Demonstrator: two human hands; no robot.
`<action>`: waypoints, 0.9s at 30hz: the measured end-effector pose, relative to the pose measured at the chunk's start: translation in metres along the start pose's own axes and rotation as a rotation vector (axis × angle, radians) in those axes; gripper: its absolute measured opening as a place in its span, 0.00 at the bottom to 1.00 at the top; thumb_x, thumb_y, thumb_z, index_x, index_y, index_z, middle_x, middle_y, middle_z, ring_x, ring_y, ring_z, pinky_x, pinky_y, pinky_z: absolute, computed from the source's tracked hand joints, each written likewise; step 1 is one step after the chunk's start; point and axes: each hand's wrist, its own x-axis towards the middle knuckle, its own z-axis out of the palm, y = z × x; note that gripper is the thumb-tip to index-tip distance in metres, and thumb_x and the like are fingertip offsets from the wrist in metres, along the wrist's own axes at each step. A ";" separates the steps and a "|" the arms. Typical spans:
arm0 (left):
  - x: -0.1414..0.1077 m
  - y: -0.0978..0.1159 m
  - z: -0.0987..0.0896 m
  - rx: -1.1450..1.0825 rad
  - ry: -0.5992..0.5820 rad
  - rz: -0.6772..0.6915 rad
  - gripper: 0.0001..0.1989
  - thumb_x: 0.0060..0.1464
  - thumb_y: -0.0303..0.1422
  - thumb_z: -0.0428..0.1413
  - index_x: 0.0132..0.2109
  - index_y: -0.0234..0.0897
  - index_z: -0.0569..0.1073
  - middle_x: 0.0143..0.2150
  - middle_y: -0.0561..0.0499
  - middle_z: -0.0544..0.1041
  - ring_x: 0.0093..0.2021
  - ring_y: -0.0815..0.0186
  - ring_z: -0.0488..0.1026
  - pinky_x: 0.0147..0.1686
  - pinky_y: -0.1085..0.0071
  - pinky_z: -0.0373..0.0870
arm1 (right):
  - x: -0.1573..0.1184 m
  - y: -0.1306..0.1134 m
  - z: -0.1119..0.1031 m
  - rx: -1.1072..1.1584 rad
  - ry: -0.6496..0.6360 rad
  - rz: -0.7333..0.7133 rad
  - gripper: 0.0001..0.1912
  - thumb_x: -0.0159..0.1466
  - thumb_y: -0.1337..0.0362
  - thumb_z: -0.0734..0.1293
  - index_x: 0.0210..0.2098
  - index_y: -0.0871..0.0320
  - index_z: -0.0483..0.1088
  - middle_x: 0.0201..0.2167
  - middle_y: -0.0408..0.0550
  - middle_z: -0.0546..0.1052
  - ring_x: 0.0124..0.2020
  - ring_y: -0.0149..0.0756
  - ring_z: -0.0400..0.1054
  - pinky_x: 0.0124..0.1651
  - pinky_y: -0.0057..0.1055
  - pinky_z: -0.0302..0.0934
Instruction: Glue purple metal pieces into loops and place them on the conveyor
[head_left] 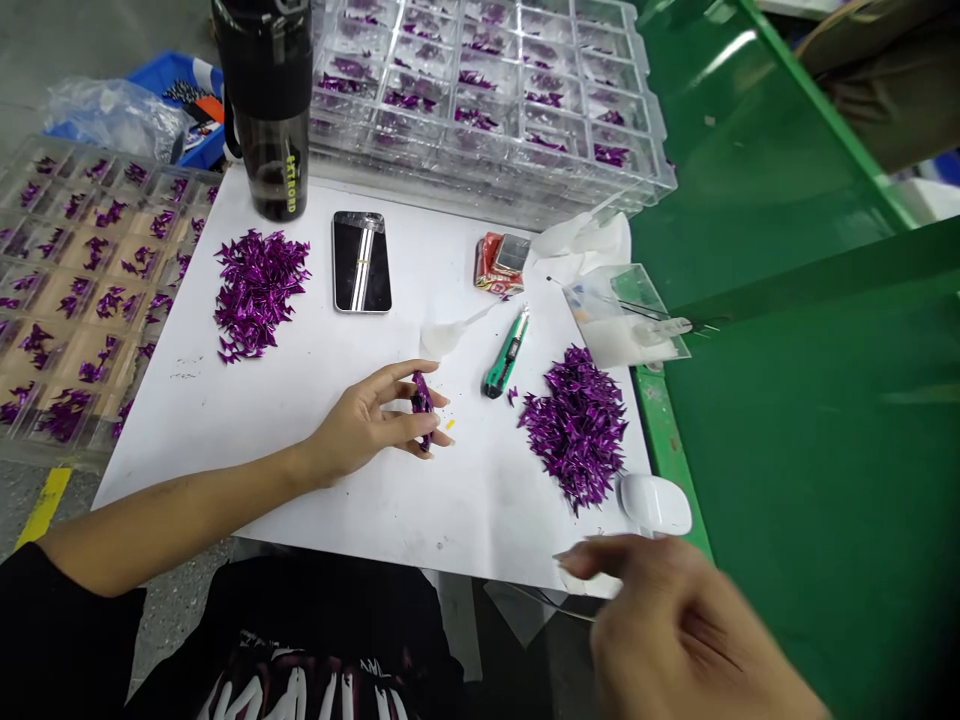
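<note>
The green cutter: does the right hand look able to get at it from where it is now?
Probably yes: the right hand looks empty, and the green cutter lies uncovered, though the right purple pile sits between them.

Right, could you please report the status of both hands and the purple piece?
Left hand holding purple piece. Right hand blurred, near white rounded object, contents unclear. Green cutter lies between left hand and right-side purple pile.
</note>
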 end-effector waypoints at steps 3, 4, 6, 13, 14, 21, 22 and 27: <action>0.000 0.001 0.000 0.055 0.007 0.014 0.26 0.55 0.35 0.69 0.60 0.42 0.75 0.49 0.45 0.79 0.37 0.64 0.81 0.40 0.65 0.76 | -0.004 0.013 0.004 -0.012 -0.081 0.083 0.23 0.64 0.42 0.73 0.38 0.57 0.79 0.31 0.48 0.83 0.31 0.41 0.78 0.34 0.34 0.68; -0.002 0.001 0.002 0.092 0.011 0.025 0.26 0.54 0.34 0.69 0.60 0.42 0.76 0.47 0.46 0.80 0.36 0.66 0.79 0.40 0.66 0.76 | -0.006 0.013 0.007 0.028 -0.101 0.096 0.24 0.63 0.42 0.74 0.40 0.57 0.79 0.31 0.48 0.83 0.31 0.42 0.78 0.35 0.34 0.70; -0.010 0.002 0.008 0.225 0.034 0.065 0.26 0.54 0.33 0.69 0.60 0.41 0.78 0.43 0.48 0.81 0.35 0.67 0.76 0.39 0.68 0.74 | -0.010 0.004 0.012 0.113 -0.093 0.122 0.21 0.64 0.44 0.75 0.39 0.57 0.78 0.29 0.47 0.82 0.29 0.40 0.78 0.35 0.34 0.71; -0.089 -0.013 0.046 0.449 0.168 -0.037 0.43 0.56 0.32 0.66 0.75 0.44 0.62 0.44 0.48 0.83 0.32 0.67 0.72 0.33 0.71 0.69 | -0.020 -0.035 0.017 0.428 -0.373 -0.160 0.12 0.73 0.57 0.68 0.53 0.53 0.77 0.42 0.51 0.83 0.35 0.37 0.78 0.38 0.34 0.75; -0.101 -0.019 0.049 0.391 0.200 -0.093 0.44 0.55 0.32 0.67 0.75 0.44 0.61 0.45 0.47 0.83 0.32 0.67 0.72 0.33 0.71 0.69 | -0.021 -0.035 0.019 0.390 -0.444 -0.209 0.11 0.74 0.58 0.67 0.49 0.53 0.79 0.39 0.49 0.83 0.34 0.36 0.77 0.36 0.33 0.73; -0.139 -0.070 0.059 -0.202 0.370 -0.383 0.26 0.47 0.29 0.70 0.55 0.39 0.78 0.43 0.49 0.82 0.42 0.63 0.76 0.43 0.69 0.72 | -0.049 -0.026 0.032 0.155 -0.521 -0.271 0.21 0.76 0.57 0.63 0.28 0.55 0.75 0.23 0.44 0.78 0.23 0.33 0.70 0.28 0.30 0.66; -0.139 -0.074 0.059 -0.265 0.362 -0.408 0.22 0.45 0.28 0.70 0.49 0.37 0.78 0.39 0.50 0.82 0.38 0.65 0.75 0.39 0.70 0.71 | -0.052 -0.027 0.033 0.127 -0.522 -0.250 0.22 0.76 0.56 0.63 0.27 0.55 0.75 0.23 0.44 0.77 0.23 0.33 0.70 0.28 0.30 0.66; -0.123 -0.086 0.051 -0.415 0.240 -0.537 0.11 0.41 0.26 0.64 0.27 0.38 0.67 0.19 0.62 0.61 0.18 0.77 0.53 0.19 0.72 0.47 | -0.051 -0.018 0.040 0.087 -0.522 -0.423 0.17 0.75 0.59 0.65 0.29 0.56 0.76 0.23 0.43 0.78 0.23 0.32 0.70 0.28 0.29 0.63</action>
